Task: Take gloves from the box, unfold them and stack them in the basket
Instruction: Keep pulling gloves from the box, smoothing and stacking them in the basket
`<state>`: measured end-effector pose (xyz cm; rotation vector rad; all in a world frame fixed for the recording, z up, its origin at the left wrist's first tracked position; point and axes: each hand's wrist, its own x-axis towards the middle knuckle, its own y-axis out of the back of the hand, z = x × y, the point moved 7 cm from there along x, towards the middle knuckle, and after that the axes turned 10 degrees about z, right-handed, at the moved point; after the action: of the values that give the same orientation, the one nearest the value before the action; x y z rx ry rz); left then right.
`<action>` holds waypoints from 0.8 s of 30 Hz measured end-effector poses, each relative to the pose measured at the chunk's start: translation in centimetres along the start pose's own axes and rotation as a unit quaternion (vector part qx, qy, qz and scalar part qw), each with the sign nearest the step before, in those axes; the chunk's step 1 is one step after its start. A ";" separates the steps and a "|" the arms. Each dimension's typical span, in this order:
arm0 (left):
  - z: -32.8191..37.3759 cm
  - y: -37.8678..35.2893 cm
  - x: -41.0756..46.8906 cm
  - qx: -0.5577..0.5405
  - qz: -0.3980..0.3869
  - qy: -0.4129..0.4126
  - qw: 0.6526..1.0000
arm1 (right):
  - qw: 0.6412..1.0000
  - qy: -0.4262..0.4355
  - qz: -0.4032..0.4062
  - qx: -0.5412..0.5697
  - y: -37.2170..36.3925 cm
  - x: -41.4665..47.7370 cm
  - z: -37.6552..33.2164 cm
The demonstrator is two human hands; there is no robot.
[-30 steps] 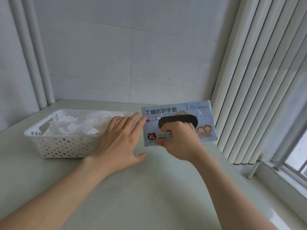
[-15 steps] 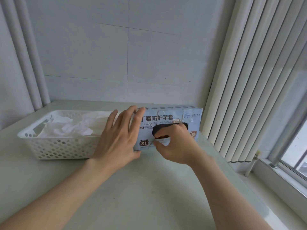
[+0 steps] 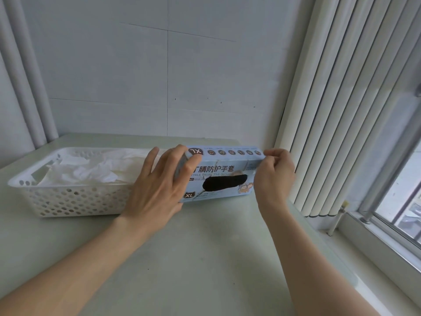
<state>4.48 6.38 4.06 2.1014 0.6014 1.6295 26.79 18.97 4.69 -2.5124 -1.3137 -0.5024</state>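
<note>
Gloves, white, thin and crumpled, lie heaped in the white perforated plastic basket on the left of the pale green table. Just right of the basket stands the light blue cardboard glove box, its printed front and dark oval opening facing the camera. Whether box and basket touch is hidden behind the left hand.

That hand grips the box's left end, with its fingers curled over the top corner and its thumb low at the front. Half a second ago it lay flatter against the front face. The right hand has left the opening, where its fingers were hooked, and is now at the box's right end. Its curled fingers seem to pinch the upper right corner, though the contact is hard to make out. No glove shows in the uncovered opening. White vertical blinds hang to the right.
</note>
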 end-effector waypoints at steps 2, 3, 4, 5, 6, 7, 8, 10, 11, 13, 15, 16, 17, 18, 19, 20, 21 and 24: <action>-0.2 -0.2 -0.1 -0.010 -0.013 0.014 1.000 | 0.999 0.033 -0.014 -0.011 -0.3 -0.5 -0.6; -0.3 -0.2 -0.2 -0.014 -0.017 0.022 1.000 | 0.998 0.060 -0.019 -0.014 -0.5 -0.7 -1.0; -0.4 0.0 -0.1 -0.016 -0.019 0.031 0.999 | 0.995 0.091 -0.024 -0.014 -0.6 -1.0 -1.5; -0.4 0.1 -0.1 -0.016 -0.022 0.041 0.999 | 0.992 0.124 -0.032 -0.013 -0.8 -1.3 -2.0; -0.5 0.3 0.0 -0.013 -0.027 0.049 0.998 | 0.986 0.158 -0.043 -0.016 -1.1 -1.6 -2.5; -0.5 0.3 0.0 -0.005 -0.036 0.052 0.998 | 0.980 0.190 -0.060 -0.022 -1.3 -2.0 -3.0; -0.4 0.3 0.0 0.004 -0.047 0.052 0.998 | 0.972 0.218 -0.083 -0.033 -1.6 -2.5 -3.3; -0.5 0.0 0.0 0.023 -0.065 0.047 0.996 | 0.951 0.252 -0.156 -0.085 -2.6 -3.8 -3.5; -0.6 -0.2 -0.1 0.033 -0.075 0.045 0.996 | 0.937 0.259 -0.200 -0.124 -3.2 -4.5 -3.3; -1.0 -0.7 -0.2 0.053 -0.094 0.040 0.993 | 0.901 0.277 -0.267 -0.201 -4.4 -5.9 -2.5; -1.2 -1.1 -0.3 0.062 -0.106 0.035 0.992 | 0.881 0.288 -0.300 -0.223 -5.0 -6.7 -2.2; -1.4 -1.3 -0.3 0.062 -0.110 0.034 0.991 | 0.883 0.284 -0.307 -0.214 -5.0 -6.8 -2.1; -1.5 -1.3 -0.4 0.062 -0.111 0.034 0.991 | 0.887 0.278 -0.308 -0.203 -5.1 -6.7 -1.9; -1.6 -1.3 -0.5 0.060 -0.110 0.035 0.992 | 0.890 0.274 -0.310 -0.193 -5.2 -6.7 -1.7; -1.8 -1.2 -0.6 0.058 -0.105 0.038 0.992 | 0.890 0.270 -0.316 -0.186 -5.4 -6.8 -1.4; -1.9 -1.0 -0.8 0.055 -0.097 0.041 0.993 | 0.887 0.271 -0.325 -0.183 -5.6 -6.9 -1.1; -2.2 -0.8 -0.8 0.051 -0.087 0.045 0.994 | 0.882 0.277 -0.333 -0.184 -5.7 -7.2 -1.1; -3.0 0.2 -1.0 0.035 -0.038 0.057 0.997 | 0.876 0.283 -0.352 -0.168 -5.7 -7.7 -1.3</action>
<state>1.33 5.79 4.06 2.0181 0.7770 1.7170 17.72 15.97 3.07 -1.7560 -1.9502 -1.5921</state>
